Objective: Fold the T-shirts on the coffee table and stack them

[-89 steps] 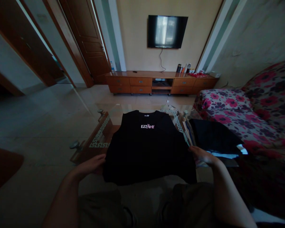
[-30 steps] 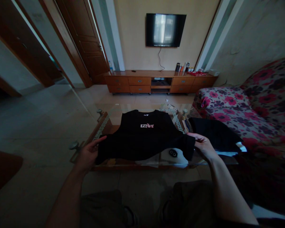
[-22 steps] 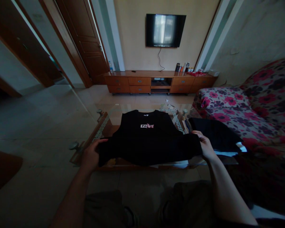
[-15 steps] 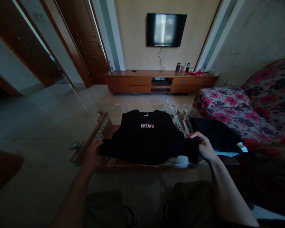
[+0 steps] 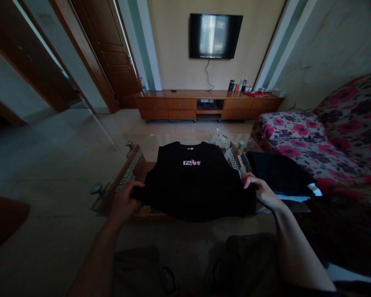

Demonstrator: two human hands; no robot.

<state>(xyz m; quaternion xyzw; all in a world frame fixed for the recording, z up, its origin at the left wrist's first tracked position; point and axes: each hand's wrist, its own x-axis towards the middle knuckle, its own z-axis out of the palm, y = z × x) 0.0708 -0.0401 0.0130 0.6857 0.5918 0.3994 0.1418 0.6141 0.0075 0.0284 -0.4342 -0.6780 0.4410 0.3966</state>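
A black T-shirt [image 5: 191,185] lies front side up on a glass coffee table [image 5: 128,169], its neckline facing away from me. White letters and a small pink figure are printed on its chest. My left hand [image 5: 126,202] is closed on the shirt's left edge, fingers pinching the dark cloth. At the opposite edge, my right hand [image 5: 259,190] pinches the fabric between thumb and fingers. The shirt's lower part hangs over the table's near edge. Both sleeves are hard to make out in the dark cloth.
Folded dark clothes [image 5: 281,173] with some white and pale blue cloth lie on the table's right. A flowered sofa [image 5: 297,132] stands to the right. Beyond are a low wooden TV cabinet [image 5: 182,105] with several bottles and a wall-mounted television [image 5: 216,36].
The shirt's lower part has come down toward me and lies flatter, covering the pale cloth at the near edge. Both hands still grip its sides, the left slightly shifted.
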